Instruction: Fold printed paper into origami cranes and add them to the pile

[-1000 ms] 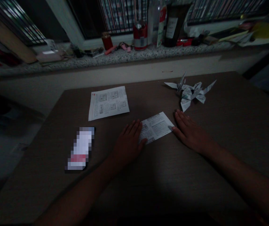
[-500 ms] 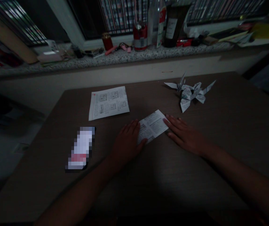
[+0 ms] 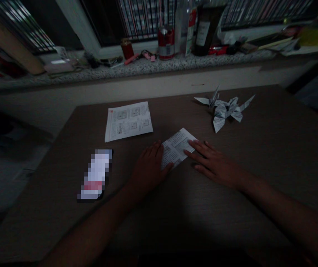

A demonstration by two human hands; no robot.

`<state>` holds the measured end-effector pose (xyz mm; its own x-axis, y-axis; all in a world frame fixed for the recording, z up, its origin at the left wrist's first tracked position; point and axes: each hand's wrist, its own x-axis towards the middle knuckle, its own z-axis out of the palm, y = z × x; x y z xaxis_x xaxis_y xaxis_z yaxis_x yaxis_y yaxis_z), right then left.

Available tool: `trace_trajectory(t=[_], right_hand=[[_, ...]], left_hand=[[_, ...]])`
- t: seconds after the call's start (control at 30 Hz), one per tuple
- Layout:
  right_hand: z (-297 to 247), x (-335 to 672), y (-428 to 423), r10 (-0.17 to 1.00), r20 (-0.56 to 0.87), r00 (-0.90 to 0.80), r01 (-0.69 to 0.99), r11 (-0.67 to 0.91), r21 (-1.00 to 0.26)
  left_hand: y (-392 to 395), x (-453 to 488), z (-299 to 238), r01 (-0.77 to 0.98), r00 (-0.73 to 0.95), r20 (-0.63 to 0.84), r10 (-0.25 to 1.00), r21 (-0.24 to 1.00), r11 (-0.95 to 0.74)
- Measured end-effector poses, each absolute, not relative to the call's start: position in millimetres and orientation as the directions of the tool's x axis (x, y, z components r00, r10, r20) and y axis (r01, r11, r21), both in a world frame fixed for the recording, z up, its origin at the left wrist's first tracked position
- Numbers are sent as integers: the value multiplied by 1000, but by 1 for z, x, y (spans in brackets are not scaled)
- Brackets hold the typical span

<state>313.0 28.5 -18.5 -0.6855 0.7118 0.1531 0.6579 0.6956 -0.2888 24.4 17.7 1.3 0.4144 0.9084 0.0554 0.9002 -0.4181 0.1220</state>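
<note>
A small folded sheet of printed paper [image 3: 175,147] lies on the dark wooden table [image 3: 259,155]. My left hand [image 3: 148,168] rests flat on the table, its fingers stretched out over the sheet's left edge. From the right, my right hand [image 3: 213,163] lies flat with fingers spread, the fingertips pressing on the sheet's right part. Neither hand grips anything.
A larger printed sheet [image 3: 128,121] lies further back on the left. Folded paper cranes [image 3: 222,107] sit at the back right. A phone-like object [image 3: 95,174] lies to the left. The stone windowsill [image 3: 148,66] behind holds cans, bottles and small clutter.
My right hand has slid left across the folded sheet, from beside its right edge onto its surface. The sheet has turned slightly. My left hand has barely moved.
</note>
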Motion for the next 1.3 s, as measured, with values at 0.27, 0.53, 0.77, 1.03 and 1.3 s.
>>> trace_trajectory(t=[0.27, 0.53, 0.77, 1.03, 1.3], right_hand=[[-26, 328, 40, 837, 159, -524, 800, 548, -244], [-25, 332, 44, 887, 138, -440, 815, 459, -353], [-13, 324, 44, 943, 124, -309, 515, 275, -812], [-21, 313, 46, 980, -10, -200, 93, 9, -996], [-12, 315, 49, 994, -78, -74, 158, -65, -985]], left_hand=[[18, 24, -1, 900, 418, 62, 906, 108, -423], [18, 22, -2, 898, 420, 84, 904, 108, -427], [21, 19, 4, 910, 382, 129, 915, 118, -397], [31, 1, 10, 738, 650, 47, 758, 200, -645], [30, 5, 7, 721, 681, -2, 732, 181, -669]])
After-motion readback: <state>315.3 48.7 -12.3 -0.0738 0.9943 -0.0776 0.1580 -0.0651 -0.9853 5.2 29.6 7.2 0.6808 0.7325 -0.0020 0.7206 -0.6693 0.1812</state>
